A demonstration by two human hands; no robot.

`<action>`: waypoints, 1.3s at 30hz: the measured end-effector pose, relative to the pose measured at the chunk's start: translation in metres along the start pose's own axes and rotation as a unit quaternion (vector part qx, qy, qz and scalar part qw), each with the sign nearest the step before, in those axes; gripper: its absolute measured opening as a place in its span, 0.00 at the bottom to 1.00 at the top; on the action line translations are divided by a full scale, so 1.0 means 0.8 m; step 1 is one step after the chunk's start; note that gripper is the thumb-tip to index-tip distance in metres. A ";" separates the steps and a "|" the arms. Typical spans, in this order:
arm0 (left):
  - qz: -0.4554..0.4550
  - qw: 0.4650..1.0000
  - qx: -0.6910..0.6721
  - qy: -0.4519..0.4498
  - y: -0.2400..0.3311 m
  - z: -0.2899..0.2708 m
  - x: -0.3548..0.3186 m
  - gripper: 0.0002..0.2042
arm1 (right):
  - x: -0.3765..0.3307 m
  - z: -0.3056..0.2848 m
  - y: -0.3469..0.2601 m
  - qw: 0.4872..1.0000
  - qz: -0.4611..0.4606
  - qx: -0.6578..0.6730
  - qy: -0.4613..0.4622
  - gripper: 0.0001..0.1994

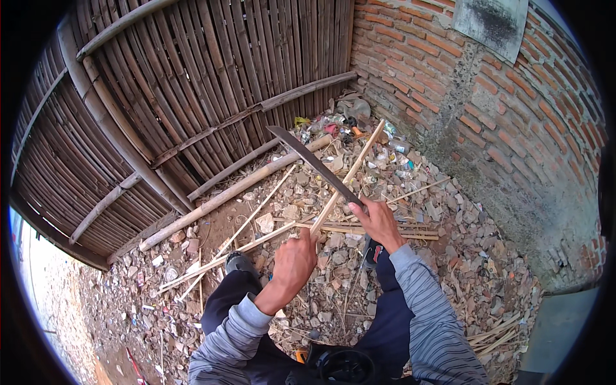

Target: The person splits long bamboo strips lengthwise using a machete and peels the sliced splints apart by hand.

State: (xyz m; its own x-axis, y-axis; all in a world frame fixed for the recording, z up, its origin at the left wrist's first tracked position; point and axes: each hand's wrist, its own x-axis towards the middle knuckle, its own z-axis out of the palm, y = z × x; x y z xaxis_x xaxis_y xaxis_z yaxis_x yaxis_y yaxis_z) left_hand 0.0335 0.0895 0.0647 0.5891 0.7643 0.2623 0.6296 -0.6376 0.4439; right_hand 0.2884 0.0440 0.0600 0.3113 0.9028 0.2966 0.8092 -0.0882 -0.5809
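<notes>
My left hand is closed round the lower end of a pale bamboo strip, which slants up and away to the right. In my right hand is a machete, its handle hidden by the fingers. The long dark blade points up to the left and crosses the strip; whether it touches the strip I cannot tell. Past my left hand, several thin bamboo strips lie on the ground by my left shoe. A bundle of split bamboo lies just beyond my right hand.
Broken stones and rubble cover the ground. A bamboo pole lies along the foot of a bamboo-slat wall. Litter fills the corner by a brick wall. More bamboo strips lie at the lower right.
</notes>
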 end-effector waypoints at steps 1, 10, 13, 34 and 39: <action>-0.006 1.000 -0.006 -0.010 0.002 -0.002 0.001 0.12 | -0.002 -0.001 -0.003 0.999 0.013 0.030 -0.015 0.29; -0.009 0.999 0.013 -0.041 0.010 -0.009 0.002 0.13 | 0.008 0.006 0.025 1.000 -0.024 -0.008 -0.017 0.29; 0.010 1.000 -0.006 -0.028 0.006 0.002 -0.002 0.13 | 0.021 -0.001 0.039 0.999 0.048 0.021 -0.004 0.30; 0.000 0.999 0.001 -0.050 0.012 0.009 -0.010 0.13 | 0.029 -0.011 0.091 0.957 0.190 0.218 -0.002 0.32; 0.015 0.998 -0.060 -0.022 0.000 -0.002 -0.006 0.11 | 0.016 -0.013 0.049 0.911 0.173 0.373 -0.022 0.25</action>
State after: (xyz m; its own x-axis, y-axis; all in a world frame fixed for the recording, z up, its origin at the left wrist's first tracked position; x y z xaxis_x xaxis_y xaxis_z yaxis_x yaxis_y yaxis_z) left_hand 0.0301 0.0860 0.0653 0.6297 0.7385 0.2410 0.5471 -0.6418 0.5373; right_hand 0.3292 0.0474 0.0489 0.4505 0.8925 -0.0229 0.0976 -0.0747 -0.9924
